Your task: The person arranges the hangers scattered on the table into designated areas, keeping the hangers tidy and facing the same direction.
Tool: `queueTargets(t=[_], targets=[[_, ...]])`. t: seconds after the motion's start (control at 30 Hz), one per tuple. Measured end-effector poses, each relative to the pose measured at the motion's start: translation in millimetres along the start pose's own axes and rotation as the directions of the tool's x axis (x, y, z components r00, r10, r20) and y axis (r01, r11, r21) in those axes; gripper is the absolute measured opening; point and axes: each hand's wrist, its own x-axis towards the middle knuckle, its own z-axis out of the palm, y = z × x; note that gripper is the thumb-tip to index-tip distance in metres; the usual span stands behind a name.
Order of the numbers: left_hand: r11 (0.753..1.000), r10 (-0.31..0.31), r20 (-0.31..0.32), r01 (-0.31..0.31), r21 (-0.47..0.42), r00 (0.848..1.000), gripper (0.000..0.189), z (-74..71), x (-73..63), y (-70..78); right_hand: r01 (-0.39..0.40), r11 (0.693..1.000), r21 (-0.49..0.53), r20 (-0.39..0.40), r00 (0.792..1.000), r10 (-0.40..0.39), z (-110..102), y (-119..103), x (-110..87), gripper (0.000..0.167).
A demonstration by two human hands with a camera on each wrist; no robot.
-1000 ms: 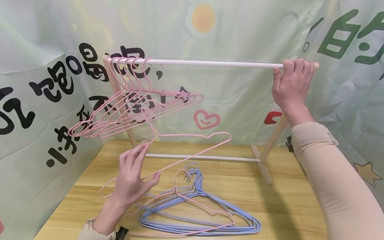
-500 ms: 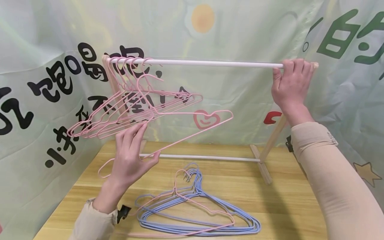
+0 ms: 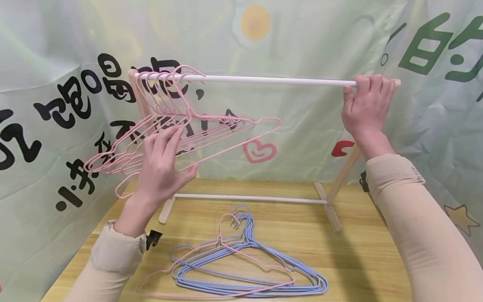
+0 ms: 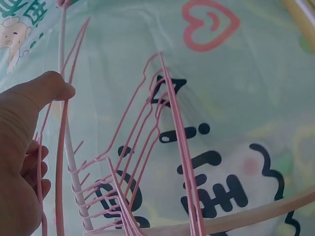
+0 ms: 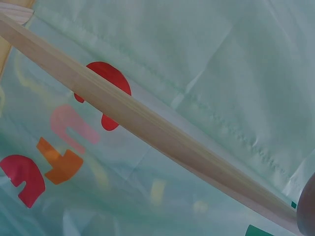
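Observation:
My left hand (image 3: 160,163) holds a pink wire hanger (image 3: 234,147) at its shoulder and bottom bar, thumb and fingertips pinching the wire. The held hanger's hook curves above the white rail (image 3: 271,79) and overlaps it in the head view. Several more pink hangers (image 4: 181,147) hang bunched at the rail's left end, just beyond this one. My right hand (image 3: 367,111) grips the rail's right end, fingers over the top. Below on the table lie stacked blue hangers (image 3: 249,228), with one pink hanger (image 3: 211,297) across them.
The rail belongs to a wooden stand whose right leg (image 3: 343,172) slants down to a foot (image 3: 328,207). A lower white bar (image 3: 249,197) joins the feet near the table (image 3: 294,226). Printed cloth (image 3: 309,37) encloses the back and sides.
My left hand has raised the pink hanger from low over the table until its hook reaches rail height. My right hand has stayed on the rail.

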Motion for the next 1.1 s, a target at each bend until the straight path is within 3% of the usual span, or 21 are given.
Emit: queueTargets(t=[0.13,0.37,0.73,0.87,1.1], targets=[[0.999,0.008,0.03,-0.009,0.048,1.0,0.092,1.4,8.2,-8.0,-0.001,1.0,0.0,0.002,1.0,0.001,0.1,0.3,-0.4,0.055],[0.986,0.0,0.148,-0.024,0.162,0.989,0.089,4.6,20.0,-15.3,0.003,1.0,-0.001,-0.003,1.0,-0.003,-0.2,1.8,-0.8,0.055],[0.961,-0.028,0.253,-0.044,0.273,0.967,0.095,14.7,22.0,-16.8,0.003,1.0,-0.004,-0.004,1.0,-0.003,0.4,1.3,-0.4,0.056],[0.955,-0.028,0.267,-0.053,0.292,0.963,0.096,18.1,17.5,-17.6,0.005,1.0,-0.006,-0.006,1.0,-0.005,0.6,1.5,-0.2,0.055],[0.947,0.0,0.236,-0.075,0.311,0.972,0.092,27.0,6.1,-25.8,-0.001,1.0,0.0,-0.004,1.0,0.001,0.5,1.0,0.0,0.055]])
